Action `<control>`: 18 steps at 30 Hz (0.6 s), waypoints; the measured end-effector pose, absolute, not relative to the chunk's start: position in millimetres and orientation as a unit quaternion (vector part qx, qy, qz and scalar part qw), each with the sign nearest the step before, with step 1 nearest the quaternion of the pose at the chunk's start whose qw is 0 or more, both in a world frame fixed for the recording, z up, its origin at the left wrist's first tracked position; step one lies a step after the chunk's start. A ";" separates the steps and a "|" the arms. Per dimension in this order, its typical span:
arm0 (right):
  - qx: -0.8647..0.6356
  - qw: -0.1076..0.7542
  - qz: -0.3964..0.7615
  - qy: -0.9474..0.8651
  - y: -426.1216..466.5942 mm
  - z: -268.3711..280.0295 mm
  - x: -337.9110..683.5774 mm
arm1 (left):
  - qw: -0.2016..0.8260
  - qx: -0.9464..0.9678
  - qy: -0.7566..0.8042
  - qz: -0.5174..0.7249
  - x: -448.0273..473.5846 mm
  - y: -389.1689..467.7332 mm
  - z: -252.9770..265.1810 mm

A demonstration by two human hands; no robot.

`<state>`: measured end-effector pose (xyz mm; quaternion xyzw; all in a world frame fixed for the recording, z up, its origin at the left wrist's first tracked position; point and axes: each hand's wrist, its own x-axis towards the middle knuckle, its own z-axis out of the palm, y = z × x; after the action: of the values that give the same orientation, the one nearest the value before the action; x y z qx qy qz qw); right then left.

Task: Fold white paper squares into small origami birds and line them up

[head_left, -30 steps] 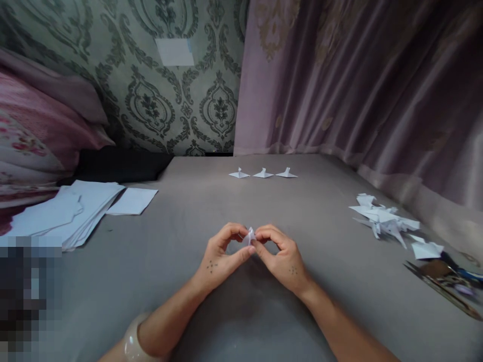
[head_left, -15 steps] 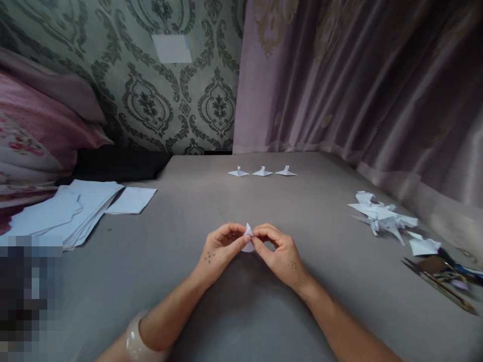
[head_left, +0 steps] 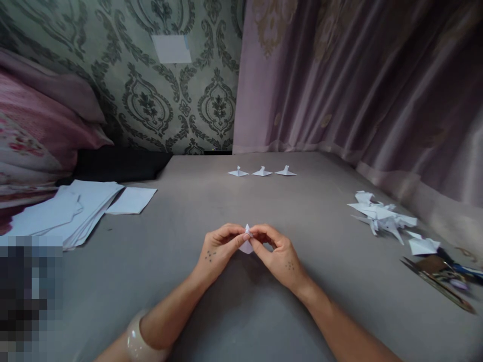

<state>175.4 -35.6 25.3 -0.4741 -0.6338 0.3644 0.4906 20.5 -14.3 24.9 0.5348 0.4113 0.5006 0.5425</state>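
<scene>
1. Grey bench (head_left: pixel 181 221), patterned green wallpaper (head_left: pixel 219 105) behind it, mauve curtain (head_left: pixel 287 75) along the right. White rectangle (head_left: pixel 171 49) on the wall.
2. Workpiece: small folded paper (head_left: pixel 247 247), white, near side of the bench, centred between the hands. Point up, wider part showing below the thumbs. Can't tell if it touches the bench.
3. Left hand (head_left: pixel 220 244): narrow grip, thumb and fingers pinching the paper's left side. Pale bangle (head_left: pixel 136 342) on that forearm.
4. Right hand (head_left: pixel 278 249): same, narrow grip pinching the right side. Fingertips of both hands nearly meet at the paper.
5. Far side: three folded paper figures (head_left: pixel 262 172) in a row, well apart from the hands.
6. Left: paper stack (head_left: pixel 90 201), smaller white sheet (head_left: pixel 132 200) just beside it. Black item (head_left: pixel 116 163) behind.
7. Right: heap of folded paper (head_left: pixel 383 213), separate folded piece (head_left: pixel 423 245) near it, then a pointed tool (head_left: pixel 439 286) among small items too blurred to identify.
</scene>
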 end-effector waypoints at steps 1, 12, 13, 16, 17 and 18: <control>-0.474 0.490 0.367 -0.633 -36.0 24.9 174.9 | 0.542 0.535 0.413 0.501 20.6 -14.3 25.3; -0.476 0.452 0.497 -0.567 -33.5 18.3 172.2 | 0.586 0.453 0.394 0.545 25.6 -14.3 23.2; -0.473 0.446 0.512 -0.562 -33.2 18.6 172.5 | 0.590 0.449 0.389 0.548 25.4 -13.9 22.7; -0.471 0.435 0.549 -0.537 -32.9 20.9 173.6 | 0.601 0.436 0.383 0.549 24.1 -12.6 20.7; -0.475 0.434 0.555 -0.527 -32.5 21.8 174.0 | 0.609 0.430 0.385 0.544 23.5 -12.1 19.8; -0.482 0.436 0.559 -0.515 -32.0 22.6 174.6 | 0.620 0.427 0.390 0.530 22.9 -11.5 18.8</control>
<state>174.6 -32.0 22.6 -0.4821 -0.5148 0.5591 0.4360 22.9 -11.5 18.8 0.4268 0.3899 0.5302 0.6202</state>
